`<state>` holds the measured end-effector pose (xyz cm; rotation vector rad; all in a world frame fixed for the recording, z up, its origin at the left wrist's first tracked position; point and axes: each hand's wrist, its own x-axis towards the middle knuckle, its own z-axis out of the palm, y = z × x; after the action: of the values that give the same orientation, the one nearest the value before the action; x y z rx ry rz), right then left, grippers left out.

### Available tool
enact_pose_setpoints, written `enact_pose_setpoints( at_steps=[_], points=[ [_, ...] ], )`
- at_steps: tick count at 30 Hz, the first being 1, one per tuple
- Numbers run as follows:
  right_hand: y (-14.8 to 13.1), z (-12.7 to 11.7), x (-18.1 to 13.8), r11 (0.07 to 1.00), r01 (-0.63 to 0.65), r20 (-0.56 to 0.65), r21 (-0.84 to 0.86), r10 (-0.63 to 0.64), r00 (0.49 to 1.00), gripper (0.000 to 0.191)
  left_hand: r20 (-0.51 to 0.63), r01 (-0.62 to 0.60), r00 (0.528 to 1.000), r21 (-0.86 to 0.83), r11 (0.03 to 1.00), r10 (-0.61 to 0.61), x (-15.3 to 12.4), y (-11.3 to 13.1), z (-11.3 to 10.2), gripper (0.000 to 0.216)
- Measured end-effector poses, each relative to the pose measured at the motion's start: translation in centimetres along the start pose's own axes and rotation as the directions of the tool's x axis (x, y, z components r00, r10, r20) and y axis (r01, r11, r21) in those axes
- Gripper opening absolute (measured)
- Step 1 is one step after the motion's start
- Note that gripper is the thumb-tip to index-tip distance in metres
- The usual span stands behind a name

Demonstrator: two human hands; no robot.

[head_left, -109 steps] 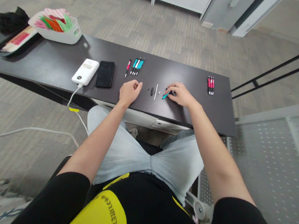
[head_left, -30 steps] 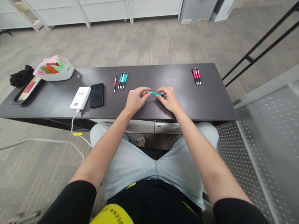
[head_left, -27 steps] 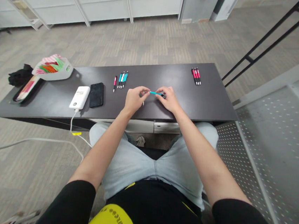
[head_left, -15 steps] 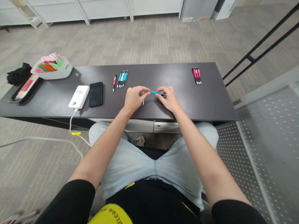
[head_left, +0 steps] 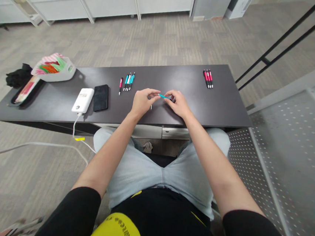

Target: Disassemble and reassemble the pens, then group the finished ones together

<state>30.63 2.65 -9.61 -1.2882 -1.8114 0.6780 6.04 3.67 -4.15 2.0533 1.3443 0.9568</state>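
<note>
My left hand point(head_left: 142, 101) and my right hand point(head_left: 178, 103) meet over the middle of the dark table point(head_left: 58, 103). Between them they pinch a teal pen barrel point(head_left: 164, 96), the left fingers at its left end, the right fingers at its right end. A thin white refill point(head_left: 151, 107) lies on the table just below the left fingers. A row of teal pens point(head_left: 129, 81) with one red pen point(head_left: 120, 84) lies left of my hands. Three red pens point(head_left: 208, 78) lie at the far right.
A white power bank point(head_left: 83, 100) with a cable running off the table edge and a black phone point(head_left: 101, 97) sit left of the pens. A white bin point(head_left: 54, 69) of coloured parts, a dark tray point(head_left: 23, 90) and a black cloth point(head_left: 18, 76) occupy the far left.
Earlier my right hand picked the teal barrel off the table while the left rested in a fist. Over the last second both hands keep hold of it, almost still; the view drifts slightly.
</note>
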Motion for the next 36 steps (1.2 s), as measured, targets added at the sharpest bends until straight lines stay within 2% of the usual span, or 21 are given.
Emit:
enact_pose_setpoints(
  at_steps=[3,5,8,10,14,18,21,27,30,33,36],
  points=[
    [0.0,0.1,0.0,1.0,0.001,-0.003,0.011,-0.001,1.0,0.007,0.005,0.019,1.0,-0.017,1.0,-0.019,-0.1,-0.1,-0.4,0.032],
    [0.1,0.3,-0.1,1.0,0.003,-0.005,0.017,-0.003,1.0,0.008,-0.016,0.044,0.999,-0.007,0.999,-0.044,-0.6,-0.5,-0.8,0.028],
    [0.2,0.4,-0.1,0.999,-0.013,-0.02,0.033,0.014,1.0,0.011,-0.096,0.093,0.992,0.058,0.994,-0.087,-2.3,-1.2,-1.1,0.015],
    [0.3,0.4,0.0,0.998,-0.027,-0.04,0.055,0.029,0.999,0.015,-0.13,0.12,0.986,0.127,0.985,-0.103,-3.7,-1.7,-0.9,0.025],
    [0.6,0.4,0.0,0.996,-0.037,-0.063,0.084,0.042,0.997,0.02,-0.093,0.156,0.986,0.208,0.966,-0.139,-5.9,-2.4,0.0,0.032],
    [1.0,0.4,-0.1,0.995,-0.015,-0.072,0.102,0.023,0.997,0.023,-0.071,0.151,0.988,0.181,0.972,-0.141,-6.6,-3.1,0.6,0.018],
    [1.1,0.5,0.1,0.994,-0.016,-0.079,0.106,0.024,0.997,0.026,-0.068,0.153,0.987,0.184,0.971,-0.143,-6.7,-3.4,0.5,0.013],
    [1.2,0.5,0.3,0.991,-0.039,-0.102,0.125,0.052,0.993,0.035,-0.059,0.137,0.99,0.194,0.971,-0.128,-7.3,-3.0,-0.1,0.022],
    [1.5,0.5,0.2,0.994,-0.046,-0.105,0.102,0.057,0.993,0.032,-0.053,0.154,0.987,0.131,0.979,-0.149,-7.4,-3.2,-1.0,0.019],
    [1.8,0.5,0.2,0.998,-0.031,-0.099,0.051,0.036,0.994,0.024,-0.071,0.195,0.978,-0.024,0.981,-0.196,-7.0,-4.2,-2.4,0.016],
    [1.7,0.2,0.1,1.0,0.004,-0.076,0.001,-0.004,0.997,0.018,-0.146,0.222,0.958,-0.157,0.962,-0.245,-6.5,-5.5,-3.5,0.012]
  ],
)
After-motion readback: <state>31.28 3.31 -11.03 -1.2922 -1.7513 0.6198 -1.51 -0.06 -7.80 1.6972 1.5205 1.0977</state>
